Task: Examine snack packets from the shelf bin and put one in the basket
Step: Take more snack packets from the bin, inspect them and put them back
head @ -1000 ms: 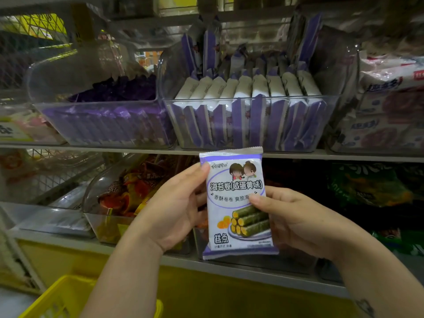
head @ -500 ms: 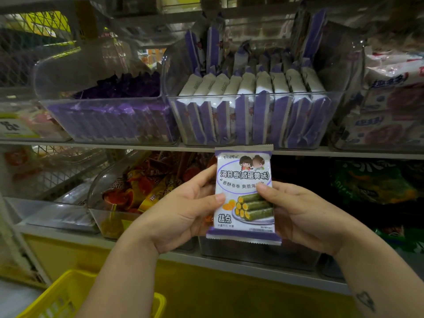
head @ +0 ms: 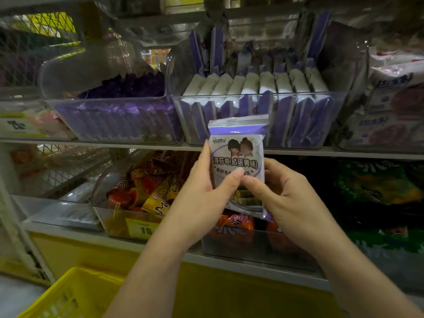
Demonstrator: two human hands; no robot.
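A white and purple snack packet (head: 238,152) stands upright in front of the shelves, its printed face toward me. My left hand (head: 206,193) grips its left edge, thumb across the front. My right hand (head: 284,203) holds the right side, and its thumb meets the left thumb near the packet's middle. Behind the packet, on the upper shelf, a clear shelf bin (head: 321,120) holds several like packets standing on edge. A yellow basket (head: 75,292) sits at the bottom left, below my left forearm.
A second clear bin (head: 110,120) of purple packets stands left of the first. On the lower shelf are a bin of orange and yellow snacks (head: 146,189), green bags (head: 376,187) at right, and pink-white packs (head: 394,106) at upper right.
The packet has risen slightly toward the upper bin. Both thumbs have slid inward over its front until they meet. The view has moved closer to the shelf.
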